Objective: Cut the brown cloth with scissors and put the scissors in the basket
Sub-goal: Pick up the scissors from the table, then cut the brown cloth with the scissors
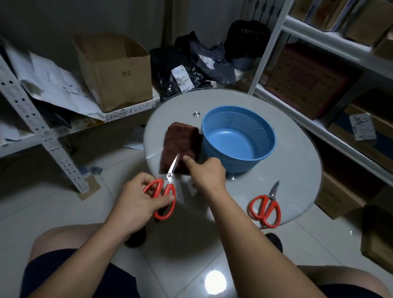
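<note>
A folded brown cloth lies on the round glass table, touching the left side of an empty blue basket. My left hand grips red-handled scissors by the loops; their blades point up onto the cloth's near edge. My right hand presses down on the cloth's near right corner, thumb beside the blades. A second pair of red-handled scissors lies on the table's near right part.
White metal shelves stand left and right, loaded with cardboard boxes and papers. Black plastic bags are piled behind the table. My knees in dark shorts are below the table's near edge.
</note>
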The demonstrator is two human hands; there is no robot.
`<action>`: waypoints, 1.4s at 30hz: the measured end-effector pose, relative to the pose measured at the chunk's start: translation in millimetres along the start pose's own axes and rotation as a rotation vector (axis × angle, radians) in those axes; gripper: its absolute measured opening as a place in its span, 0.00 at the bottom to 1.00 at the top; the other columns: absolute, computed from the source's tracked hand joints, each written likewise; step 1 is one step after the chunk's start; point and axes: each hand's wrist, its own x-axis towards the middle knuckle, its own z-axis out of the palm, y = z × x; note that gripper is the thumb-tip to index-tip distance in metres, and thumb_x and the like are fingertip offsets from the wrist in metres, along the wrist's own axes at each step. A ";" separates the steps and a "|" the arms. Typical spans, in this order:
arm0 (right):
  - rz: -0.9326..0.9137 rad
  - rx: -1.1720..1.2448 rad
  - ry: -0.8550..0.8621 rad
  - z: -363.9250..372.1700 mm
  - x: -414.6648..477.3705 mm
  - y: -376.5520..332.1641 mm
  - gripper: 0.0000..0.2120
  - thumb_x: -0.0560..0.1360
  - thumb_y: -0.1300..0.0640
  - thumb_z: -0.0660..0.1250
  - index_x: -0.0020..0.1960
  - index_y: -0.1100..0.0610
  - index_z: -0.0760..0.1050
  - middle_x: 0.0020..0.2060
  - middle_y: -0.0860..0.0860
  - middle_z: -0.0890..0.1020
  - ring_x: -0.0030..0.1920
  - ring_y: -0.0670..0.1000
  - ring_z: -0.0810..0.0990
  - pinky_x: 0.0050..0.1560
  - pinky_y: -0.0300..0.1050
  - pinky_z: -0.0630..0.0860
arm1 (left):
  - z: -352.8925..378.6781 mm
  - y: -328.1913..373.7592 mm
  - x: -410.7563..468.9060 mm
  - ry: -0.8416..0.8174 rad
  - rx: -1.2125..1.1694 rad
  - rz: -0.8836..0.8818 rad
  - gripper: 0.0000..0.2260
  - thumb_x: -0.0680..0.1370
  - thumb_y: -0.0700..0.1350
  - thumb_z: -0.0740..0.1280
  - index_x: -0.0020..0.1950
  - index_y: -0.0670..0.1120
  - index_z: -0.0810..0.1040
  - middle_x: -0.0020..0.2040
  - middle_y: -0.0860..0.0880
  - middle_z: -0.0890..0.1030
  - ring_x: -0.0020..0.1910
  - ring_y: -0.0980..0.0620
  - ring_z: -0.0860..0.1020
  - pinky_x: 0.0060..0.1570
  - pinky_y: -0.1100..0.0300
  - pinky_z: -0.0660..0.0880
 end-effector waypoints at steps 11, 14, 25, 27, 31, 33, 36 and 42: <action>0.145 0.390 -0.135 -9.2 -9.2 -13.6 0.07 0.66 0.61 0.73 0.42 0.59 0.78 0.35 0.55 0.80 0.36 0.54 0.78 0.36 0.45 0.75 | -15.5 -5.4 -0.4 0.051 -0.284 -0.009 0.11 0.74 0.34 0.73 0.42 0.47 0.74 0.31 0.52 0.83 0.36 0.48 0.82 0.36 0.56 0.78; 0.153 0.690 -0.234 -38.9 -40.0 -7.7 0.07 0.70 0.68 0.67 0.46 0.59 0.76 0.34 0.55 0.80 0.30 0.51 0.80 0.29 0.41 0.76 | -12.8 5.5 -9.1 -0.009 -0.362 0.007 0.10 0.74 0.32 0.71 0.42 0.45 0.73 0.28 0.52 0.80 0.28 0.52 0.79 0.29 0.61 0.77; 0.024 1.158 -0.861 -108.9 -84.4 36.6 0.32 0.67 0.57 0.62 0.71 0.62 0.70 0.66 0.67 0.68 0.66 0.66 0.67 0.73 0.68 0.59 | 24.1 32.0 -43.7 -0.294 -0.491 0.054 0.11 0.70 0.38 0.72 0.47 0.39 0.73 0.32 0.43 0.73 0.24 0.48 0.73 0.27 0.58 0.72; -0.032 1.173 -0.887 -112.2 -84.1 46.7 0.37 0.66 0.60 0.66 0.74 0.66 0.66 0.64 0.66 0.72 0.62 0.66 0.72 0.68 0.65 0.63 | 30.5 36.3 -49.4 -0.333 -0.495 0.065 0.10 0.70 0.38 0.72 0.46 0.40 0.72 0.31 0.45 0.73 0.23 0.49 0.72 0.27 0.59 0.71; -0.097 1.070 -0.649 -100.3 -92.7 46.6 0.32 0.63 0.64 0.78 0.66 0.67 0.74 0.51 0.62 0.83 0.49 0.59 0.84 0.50 0.52 0.81 | 43.6 40.6 -57.9 -0.387 -0.407 0.092 0.13 0.69 0.38 0.73 0.44 0.39 0.69 0.32 0.42 0.74 0.22 0.48 0.72 0.26 0.59 0.71; -0.077 1.037 -0.494 -94.8 -94.2 44.2 0.24 0.66 0.68 0.75 0.62 0.67 0.78 0.49 0.61 0.84 0.47 0.59 0.84 0.48 0.50 0.82 | 49.7 39.6 -62.5 -0.396 -0.335 0.113 0.15 0.69 0.38 0.72 0.45 0.34 0.67 0.33 0.39 0.78 0.21 0.47 0.73 0.27 0.58 0.71; -0.020 1.012 -0.382 -92.9 -96.6 42.5 0.16 0.69 0.70 0.72 0.57 0.68 0.81 0.47 0.62 0.86 0.47 0.60 0.85 0.49 0.51 0.83 | 55.7 39.7 -69.7 -0.349 -0.263 0.130 0.16 0.69 0.39 0.73 0.44 0.34 0.67 0.33 0.39 0.80 0.21 0.46 0.73 0.27 0.58 0.71; 0.190 1.332 -0.141 -125.3 -59.7 46.7 0.07 0.76 0.70 0.65 0.49 0.63 0.80 0.49 0.59 0.84 0.43 0.52 0.86 0.49 0.48 0.84 | 46.2 45.3 -83.1 -0.393 -0.253 0.073 0.11 0.74 0.32 0.71 0.45 0.31 0.69 0.31 0.41 0.80 0.21 0.49 0.72 0.24 0.61 0.69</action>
